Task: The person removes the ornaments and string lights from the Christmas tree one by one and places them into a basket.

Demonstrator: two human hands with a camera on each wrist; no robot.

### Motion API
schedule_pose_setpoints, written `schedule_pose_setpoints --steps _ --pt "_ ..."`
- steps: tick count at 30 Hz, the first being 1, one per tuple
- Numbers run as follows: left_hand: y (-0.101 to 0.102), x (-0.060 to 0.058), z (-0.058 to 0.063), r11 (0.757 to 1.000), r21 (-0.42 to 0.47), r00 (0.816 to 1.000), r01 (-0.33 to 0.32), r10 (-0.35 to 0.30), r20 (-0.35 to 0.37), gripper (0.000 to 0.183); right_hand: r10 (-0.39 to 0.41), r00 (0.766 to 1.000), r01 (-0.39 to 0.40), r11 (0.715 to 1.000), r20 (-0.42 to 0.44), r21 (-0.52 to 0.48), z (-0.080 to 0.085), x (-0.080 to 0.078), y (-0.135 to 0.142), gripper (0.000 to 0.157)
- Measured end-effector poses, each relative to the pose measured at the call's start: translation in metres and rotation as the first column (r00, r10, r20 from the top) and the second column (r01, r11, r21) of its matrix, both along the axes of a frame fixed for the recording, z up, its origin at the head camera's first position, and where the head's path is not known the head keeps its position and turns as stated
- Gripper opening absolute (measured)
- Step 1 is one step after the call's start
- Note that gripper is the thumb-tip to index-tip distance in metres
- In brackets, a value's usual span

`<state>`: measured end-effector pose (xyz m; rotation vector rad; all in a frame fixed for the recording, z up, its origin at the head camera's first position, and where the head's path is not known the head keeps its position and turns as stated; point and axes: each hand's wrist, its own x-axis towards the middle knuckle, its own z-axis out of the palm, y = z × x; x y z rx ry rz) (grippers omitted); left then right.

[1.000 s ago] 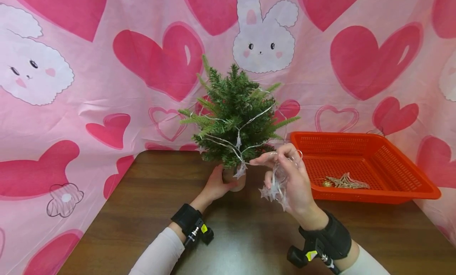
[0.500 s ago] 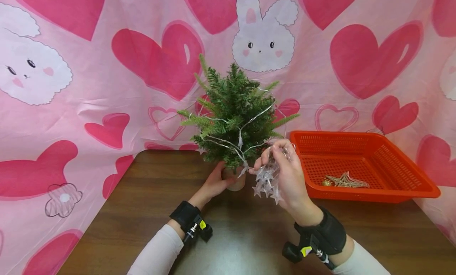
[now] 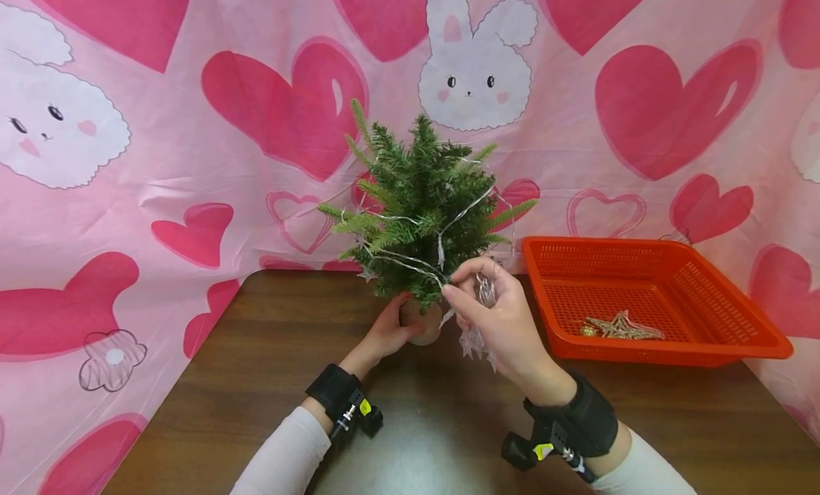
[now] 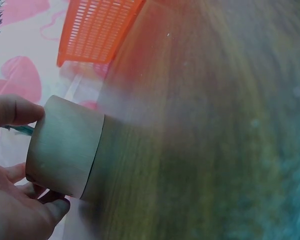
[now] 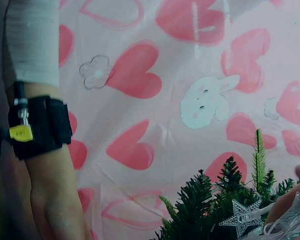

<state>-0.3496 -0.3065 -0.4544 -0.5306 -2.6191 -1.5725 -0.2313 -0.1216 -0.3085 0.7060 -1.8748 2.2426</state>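
A pink backdrop (image 3: 243, 25) printed with hearts and rabbits fills the far side, and in front of it spreads a dark wooden tabletop (image 3: 243, 381). A small artificial tree (image 3: 416, 181) stands upright near the middle, toward the far edge. To its right, well apart from the left hand, sits an orange basket (image 3: 640, 350) with perforated sides.

The two hands are busy apart from each other. The left hand (image 3: 384, 331) grips the tree's tan, round base (image 3: 428, 327) from the left, its thumb on one side and fingers on the other. The right hand (image 3: 502, 320), at the near right of the branches, pinches wire between thumb and forefinger, while the rest of the star light string (image 3: 472, 342) hangs bunched beneath its palm. Part of that string already crosses the tree's near side.

The step in hand looks like winding the string around the lower branches. The next move seems to call for feeding the wire on to the right and tucking it among the needles, with the base kept steady and the bunch untangled.

Smallest of all, a glittery gold star (image 3: 621, 326) lies in the basket with a gold ball (image 3: 587, 330) just left of it.
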Motion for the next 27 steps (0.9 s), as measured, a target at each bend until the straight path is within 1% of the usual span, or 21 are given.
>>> schedule_pose_setpoints --steps 3,5,7,8,9,10,12,13,15,16,18,20,22,24,25,27 --pt "0.000 -0.001 0.000 1.000 -0.007 1.000 -0.002 0.002 0.007 0.067 -0.046 0.998 0.051 0.995 -0.051 0.087 0.001 0.001 0.001 0.023" --pt "0.000 -0.001 0.000 1.000 -0.009 1.000 -0.003 0.003 0.009 0.067 -0.085 0.992 0.099 0.982 -0.092 0.159 0.002 0.002 0.002 0.026" --pt "0.001 -0.002 0.000 1.000 -0.013 1.000 0.000 0.000 0.006 0.067 -0.139 0.978 0.176 0.953 -0.158 0.246 0.009 0.008 0.001 0.028" --pt "0.001 -0.003 0.000 1.000 -0.011 1.000 0.000 0.000 0.006 0.067 -0.165 0.966 0.219 0.931 -0.199 0.290 0.011 0.010 0.001 0.029" --pt "0.000 -0.003 0.000 1.000 -0.010 1.000 0.000 0.000 0.002 0.067 -0.189 0.950 0.267 0.904 -0.250 0.335 0.012 0.012 0.000 0.029" --pt "0.000 -0.003 0.000 1.000 -0.011 1.000 -0.001 0.001 -0.004 0.067 -0.214 0.929 0.322 0.869 -0.302 0.374 0.014 0.013 0.000 0.029" --pt "0.000 -0.002 0.000 1.000 -0.006 1.000 0.000 0.000 -0.015 0.067 -0.257 0.874 0.434 0.794 -0.411 0.426 0.016 0.016 -0.002 0.030" --pt "0.000 -0.002 0.000 1.000 -0.006 1.000 -0.001 0.001 -0.021 0.067 -0.274 0.846 0.483 0.756 -0.457 0.442 0.013 0.014 -0.001 0.031" --pt "0.000 -0.001 -0.001 1.000 -0.007 1.000 -0.005 0.005 -0.026 0.067 -0.300 0.791 0.568 0.683 -0.533 0.460 0.012 0.014 -0.001 0.034" --pt "0.000 -0.001 -0.001 1.000 -0.006 1.000 -0.008 0.008 -0.024 0.067 -0.309 0.771 0.598 0.652 -0.557 0.466 0.013 0.014 -0.001 0.036" --pt "0.000 -0.001 -0.001 1.000 -0.003 1.000 -0.014 0.014 -0.015 0.067 -0.311 0.740 0.640 0.600 -0.596 0.481 0.014 0.014 -0.001 0.039" --pt "0.000 0.000 -0.001 1.000 0.005 1.000 -0.015 0.016 -0.014 0.066 -0.306 0.727 0.660 0.556 -0.615 0.505 0.015 0.013 -0.001 0.041" --pt "-0.001 -0.001 -0.003 1.000 0.015 0.999 -0.009 0.010 -0.032 0.066 -0.296 0.724 0.668 0.526 -0.623 0.527 0.016 0.012 0.000 0.039" --pt "-0.001 -0.002 -0.004 1.000 0.026 0.998 0.001 0.001 -0.059 0.066 -0.290 0.718 0.676 0.510 -0.633 0.532 0.017 0.010 0.001 0.036" --pt "-0.001 -0.002 -0.005 0.999 0.034 0.998 0.006 -0.003 -0.068 0.067 -0.290 0.712 0.681 0.508 -0.639 0.528 0.017 0.009 0.002 0.034" --pt "-0.001 -0.002 -0.006 0.999 0.047 0.996 0.017 -0.012 -0.091 0.069 -0.293 0.699 0.689 0.520 -0.653 0.505 0.017 0.007 0.003 0.031"
